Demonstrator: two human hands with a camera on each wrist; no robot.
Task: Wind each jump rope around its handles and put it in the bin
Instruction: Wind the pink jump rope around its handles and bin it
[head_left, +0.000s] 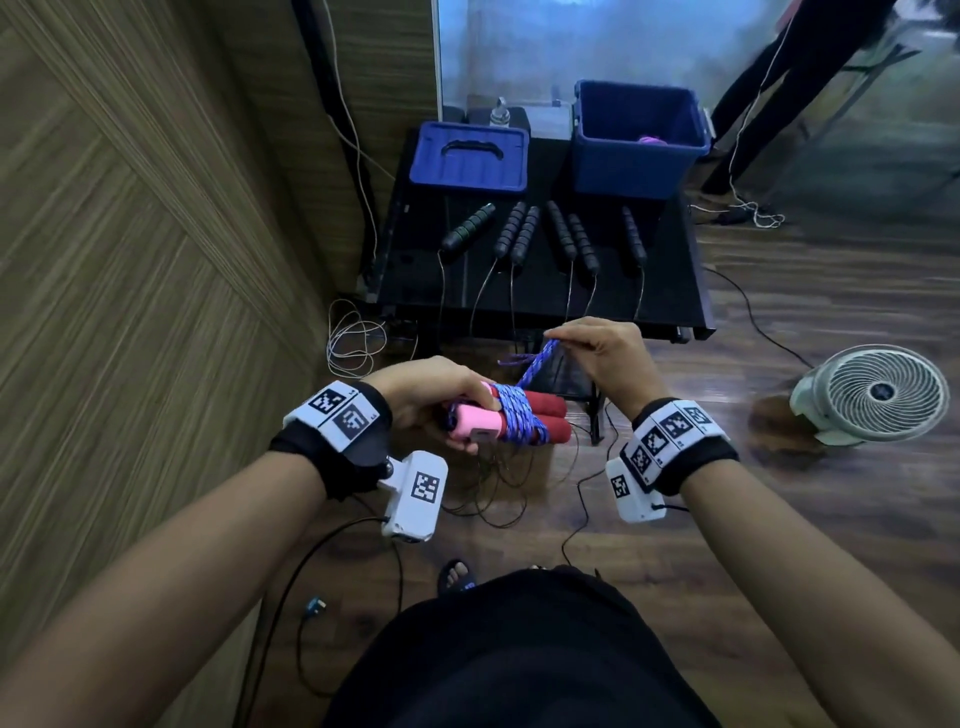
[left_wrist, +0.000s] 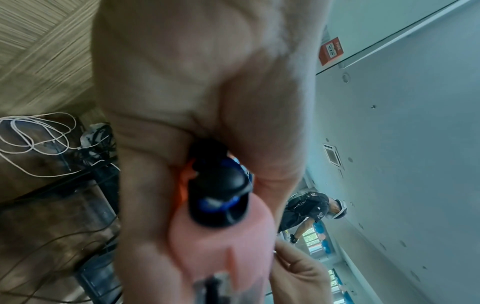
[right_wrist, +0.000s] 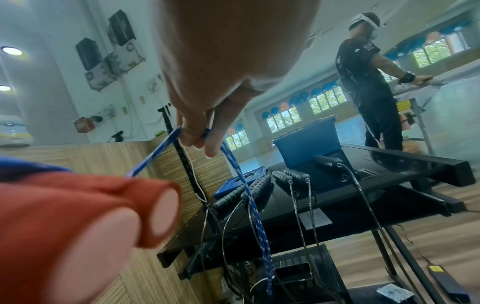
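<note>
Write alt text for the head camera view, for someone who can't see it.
Seen from above, the left hand grips a pair of pink-and-red handles wound with blue rope, while the right hand pinches the rope's loose end. Beyond, black jump ropes lie on a black table beside a blue bin.

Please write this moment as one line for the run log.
left hand: grips pink handles | right hand: pinches blue rope | rope: partly wound | bin: open

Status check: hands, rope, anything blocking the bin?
Left hand grips handles. Right hand pinches blue rope, tail unwound. Bin open, path unobstructed.
</note>
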